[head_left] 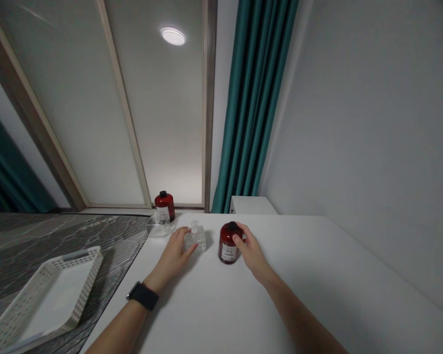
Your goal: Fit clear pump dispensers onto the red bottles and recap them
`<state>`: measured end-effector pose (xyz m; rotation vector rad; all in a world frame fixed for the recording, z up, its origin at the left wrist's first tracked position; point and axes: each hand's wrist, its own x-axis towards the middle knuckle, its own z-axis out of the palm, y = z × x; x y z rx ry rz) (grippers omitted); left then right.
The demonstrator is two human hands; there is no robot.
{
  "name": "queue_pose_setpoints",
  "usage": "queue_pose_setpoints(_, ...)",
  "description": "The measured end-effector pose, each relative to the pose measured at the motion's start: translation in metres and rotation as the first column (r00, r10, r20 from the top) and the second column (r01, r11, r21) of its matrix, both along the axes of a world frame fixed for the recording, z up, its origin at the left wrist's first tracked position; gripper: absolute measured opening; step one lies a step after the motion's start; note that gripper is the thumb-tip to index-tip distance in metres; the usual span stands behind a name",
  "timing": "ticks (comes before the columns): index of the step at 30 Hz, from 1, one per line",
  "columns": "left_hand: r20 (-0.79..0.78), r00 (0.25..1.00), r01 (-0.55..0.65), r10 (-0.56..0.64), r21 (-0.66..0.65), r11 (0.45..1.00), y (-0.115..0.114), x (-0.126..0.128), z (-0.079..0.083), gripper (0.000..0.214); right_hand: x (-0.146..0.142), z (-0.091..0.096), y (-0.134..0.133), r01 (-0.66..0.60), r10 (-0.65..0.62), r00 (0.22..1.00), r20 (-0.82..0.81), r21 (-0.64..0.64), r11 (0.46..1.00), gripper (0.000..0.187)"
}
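Note:
On the white table (221, 300), my left hand (175, 253) is at a small clear glass bottle (200, 241) with a round stopper. Its fingers curve over the far left side, and its thumb lies across the front. To the right, my right hand (254, 253) grips a dark red bottle (227, 241) with a black cap and a white label, thumb near the shoulder and fingers partly hidden behind it. The red bottle stands upright. Farther back at the left, a second red bottle (165, 202) stands behind a clear box-shaped container (155, 228).
A white perforated basket (79, 295) rests lower left, on a dark grey patterned surface (121, 231) beside the table. A white cabinet (253, 204) stands past the far edge, under a green curtain (258, 98). Frosted sliding panels (162, 123) close the back, and a grey wall (372, 123) the right.

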<state>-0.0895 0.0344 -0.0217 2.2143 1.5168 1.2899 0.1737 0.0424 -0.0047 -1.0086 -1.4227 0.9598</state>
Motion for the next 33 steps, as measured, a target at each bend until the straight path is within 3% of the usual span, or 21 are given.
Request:
queue_pose_setpoints(11, -0.010, 1.000, 0.003, -0.003, -0.019, 1.000, 0.000, 0.000, 0.001, 0.033, -0.020, -0.005, 0.080, 0.034, -0.033, 0.997, -0.072, 0.008, 0.999, 0.050)
queue_pose_setpoints(16, 0.000, 1.000, 0.004, -0.004, -0.033, 0.999, -0.001, 0.001, 0.003, 0.035, -0.024, -0.003, 0.103, 0.062, -0.060, 0.996, -0.068, 0.027, 0.998, 0.050)
queue_pose_setpoints(27, 0.066, 0.998, 0.010, -0.003, -0.106, 0.994, -0.004, 0.005, 0.009, 0.033, -0.018, 0.002, 0.107, 0.074, -0.076, 0.997, 0.025, 0.081, 0.994, 0.051)
queue_pose_setpoints(31, 0.068, 0.998, 0.021, -0.013, -0.109, 0.994, -0.004, 0.004, 0.007, 0.033, -0.007, 0.007, 0.100, 0.160, -0.175, 0.981, 0.087, 0.153, 0.975, 0.059)
queue_pose_setpoints(33, 0.066, 0.998, 0.025, -0.018, -0.121, 0.992, -0.004, 0.003, 0.006, 0.033, -0.002, 0.009, 0.088, 0.217, -0.244, 0.964, 0.109, 0.214, 0.952, 0.053)
